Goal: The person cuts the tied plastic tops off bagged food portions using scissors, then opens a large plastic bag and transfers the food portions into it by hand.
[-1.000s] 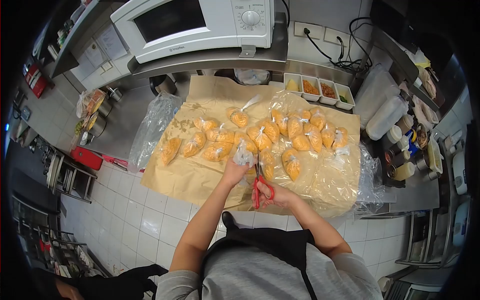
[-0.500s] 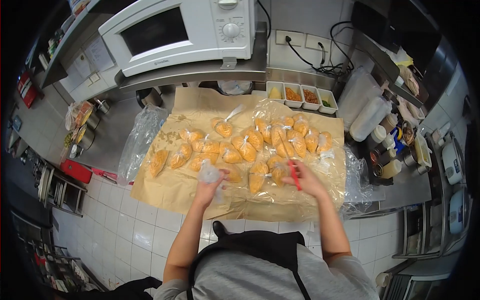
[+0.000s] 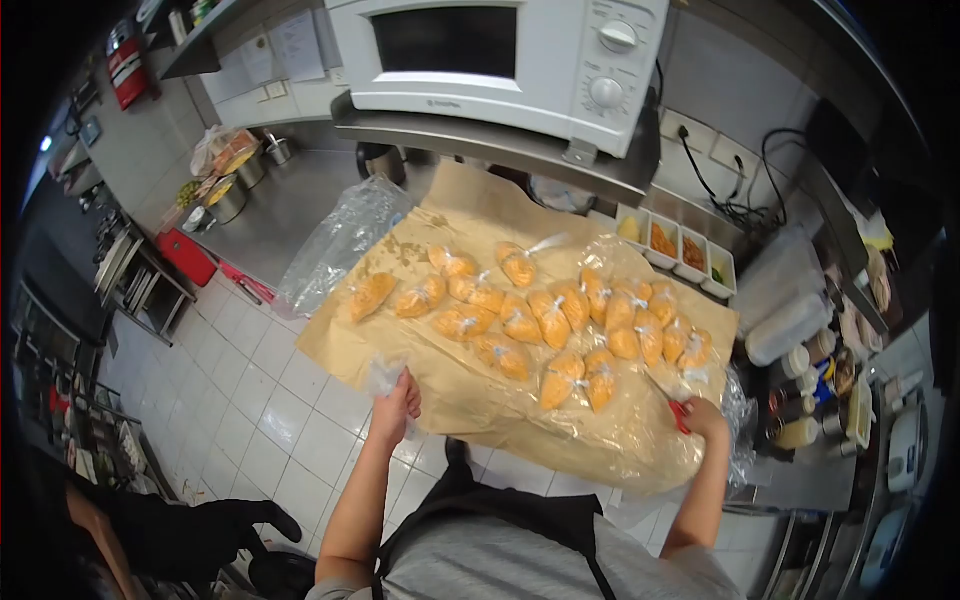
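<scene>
Brown paper (image 3: pixel 450 390) covers the metal counter, and several tied clear bags of orange food (image 3: pixel 552 318) lie on it. My left hand (image 3: pixel 397 402) is closed on crumpled clear plastic scraps (image 3: pixel 386 376) at the paper's front left edge. On the right, my right hand (image 3: pixel 704 418) holds red-handled scissors (image 3: pixel 680 412) low over the paper, their blades pointing up and left towards the bags. Two bags (image 3: pixel 580 380) lie close together between my hands, nearer the scissors.
A white microwave (image 3: pixel 500 70) stands on a shelf behind. White trays of toppings (image 3: pixel 677 245) sit at the back right, bottles and jars (image 3: pixel 800 400) at the right. Clear plastic sheeting (image 3: pixel 340 245) lies left of the paper. Another person's dark-clothed leg (image 3: pixel 200 530) shows at lower left.
My left hand has moved left and away from the bags with the plastic scraps. My right hand has carried the scissors right, to the paper's right side. The view has shifted.
</scene>
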Motion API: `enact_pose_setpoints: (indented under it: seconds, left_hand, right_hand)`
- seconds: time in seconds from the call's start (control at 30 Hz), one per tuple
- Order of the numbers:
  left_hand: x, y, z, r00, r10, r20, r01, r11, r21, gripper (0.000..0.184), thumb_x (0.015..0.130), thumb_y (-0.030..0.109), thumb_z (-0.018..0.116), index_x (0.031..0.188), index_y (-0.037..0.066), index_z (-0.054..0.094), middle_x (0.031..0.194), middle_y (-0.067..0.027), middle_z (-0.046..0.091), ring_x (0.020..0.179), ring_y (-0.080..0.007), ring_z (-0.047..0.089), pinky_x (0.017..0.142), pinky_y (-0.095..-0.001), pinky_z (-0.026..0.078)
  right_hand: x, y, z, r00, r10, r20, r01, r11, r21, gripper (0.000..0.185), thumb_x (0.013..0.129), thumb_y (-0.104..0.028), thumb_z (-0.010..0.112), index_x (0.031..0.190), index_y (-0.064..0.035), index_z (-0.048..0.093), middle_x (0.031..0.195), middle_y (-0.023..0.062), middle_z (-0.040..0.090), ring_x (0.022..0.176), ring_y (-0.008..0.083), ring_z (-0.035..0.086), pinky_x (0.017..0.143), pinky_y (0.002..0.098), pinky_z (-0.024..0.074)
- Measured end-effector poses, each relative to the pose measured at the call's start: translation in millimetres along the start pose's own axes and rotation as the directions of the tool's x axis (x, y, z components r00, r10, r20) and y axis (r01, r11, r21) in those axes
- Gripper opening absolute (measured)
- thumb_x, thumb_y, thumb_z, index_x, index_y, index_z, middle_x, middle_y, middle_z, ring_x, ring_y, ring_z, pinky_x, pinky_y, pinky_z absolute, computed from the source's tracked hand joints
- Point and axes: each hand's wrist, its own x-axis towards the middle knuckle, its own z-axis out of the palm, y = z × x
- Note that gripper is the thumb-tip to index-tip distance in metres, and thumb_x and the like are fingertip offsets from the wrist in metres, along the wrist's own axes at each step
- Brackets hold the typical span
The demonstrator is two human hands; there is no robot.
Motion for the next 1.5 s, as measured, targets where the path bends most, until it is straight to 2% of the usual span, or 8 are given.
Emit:
enact_pose_setpoints:
  seconds: [0.2, 0.27, 0.37, 0.43, 0.57, 0.73, 1.3, 1.5]
  left_hand:
    - [107, 66, 79, 0.944, 0.234, 0.235, -0.311, 0.869, 0.384, 0.022, 0.092, 0.023, 0.043, 0.082, 0.007, 0.056, 0.060, 0.0000, 0.046, 0.048, -0.0089, 0.040, 0.044, -0.0244, 0.035]
    - [162, 78, 117, 0.885, 0.226, 0.408, -0.441, 0.690, 0.574, 0.022, 0.090, 0.019, 0.045, 0.094, 0.006, 0.062, 0.065, -0.0044, 0.054, 0.052, -0.0116, 0.050, 0.047, -0.0265, 0.040]
    - [288, 46, 167, 0.839, 0.165, 0.518, -0.539, 0.375, 0.754, 0.025, 0.087, 0.019, 0.047, 0.097, 0.005, 0.065, 0.077, -0.0133, 0.063, 0.062, -0.0183, 0.061, 0.054, -0.0342, 0.048]
    - [334, 51, 220, 0.767, -0.155, 0.623, -0.639, -0.096, 0.763, 0.027, 0.083, 0.021, 0.051, 0.100, 0.004, 0.063, 0.085, -0.0168, 0.065, 0.070, -0.0241, 0.064, 0.062, -0.0383, 0.050]
    - [380, 20, 257, 0.736, -0.320, 0.597, -0.589, 0.131, 0.797, 0.030, 0.078, 0.019, 0.055, 0.103, 0.006, 0.063, 0.091, -0.0177, 0.065, 0.078, -0.0260, 0.064, 0.069, -0.0373, 0.050]
    - [389, 7, 262, 0.428, -0.150, 0.891, -0.900, -0.159, 0.405, 0.056, 0.067, 0.028, 0.065, 0.115, 0.002, 0.054, 0.101, -0.0182, 0.062, 0.081, -0.0268, 0.063, 0.072, -0.0372, 0.049]
    - [382, 40, 249, 0.470, -0.314, 0.825, -0.871, -0.015, 0.491, 0.042, 0.068, 0.028, 0.063, 0.100, 0.001, 0.063, 0.095, -0.0178, 0.063, 0.083, -0.0269, 0.062, 0.073, -0.0387, 0.048]
    - [339, 84, 249, 0.477, -0.403, 0.781, -0.839, 0.058, 0.542, 0.037, 0.072, 0.022, 0.061, 0.102, 0.001, 0.062, 0.094, -0.0190, 0.064, 0.085, -0.0297, 0.062, 0.073, -0.0383, 0.048]
  right_hand:
    - [-84, -88, -80, 0.996, -0.059, -0.060, 0.082, 0.835, 0.545, 0.087, 0.053, -0.042, 0.085, 0.117, 0.0018, 0.046, 0.088, 0.0146, 0.062, 0.081, 0.0236, 0.062, 0.073, 0.0318, 0.0494]
    - [-47, -114, -50, 0.927, -0.308, -0.216, 0.374, 0.813, 0.446, 0.093, 0.054, -0.043, 0.084, 0.121, 0.0036, 0.039, 0.083, 0.0113, 0.058, 0.076, 0.0202, 0.060, 0.070, 0.0288, 0.0492]
    - [1, -207, -51, 0.905, -0.412, 0.104, 0.305, 0.800, 0.516, 0.079, 0.064, -0.048, 0.077, 0.112, 0.0038, 0.043, 0.080, 0.0104, 0.056, 0.068, 0.0169, 0.055, 0.062, 0.0276, 0.0465]
    - [69, -243, -42, 0.896, -0.410, 0.169, 0.314, 0.855, 0.413, 0.069, 0.068, -0.050, 0.073, 0.104, 0.0016, 0.045, 0.074, 0.0090, 0.055, 0.059, 0.0149, 0.053, 0.053, 0.0281, 0.0446]
    - [112, -291, -77, 0.930, -0.211, 0.299, 0.182, 0.976, 0.122, 0.061, 0.071, -0.055, 0.067, 0.085, 0.0031, 0.055, 0.065, 0.0133, 0.060, 0.054, 0.0233, 0.059, 0.052, 0.0330, 0.0482]
    - [158, -314, -88, 0.893, -0.161, 0.420, 0.132, 0.986, 0.099, 0.059, 0.073, -0.055, 0.064, 0.066, 0.0033, 0.057, 0.056, 0.0124, 0.059, 0.050, 0.0235, 0.058, 0.050, 0.0353, 0.0480]
    - [190, -331, -71, 0.961, -0.201, 0.189, 0.230, 0.961, -0.152, 0.046, 0.081, -0.034, 0.059, 0.105, 0.0042, 0.050, 0.097, 0.0231, 0.061, 0.091, 0.0351, 0.060, 0.075, 0.0400, 0.0479]
    - [177, -337, -83, 0.985, -0.124, 0.118, 0.103, 0.979, 0.174, 0.049, 0.074, -0.046, 0.067, 0.084, 0.0014, 0.057, 0.081, 0.0249, 0.061, 0.084, 0.0362, 0.061, 0.070, 0.0429, 0.0480]
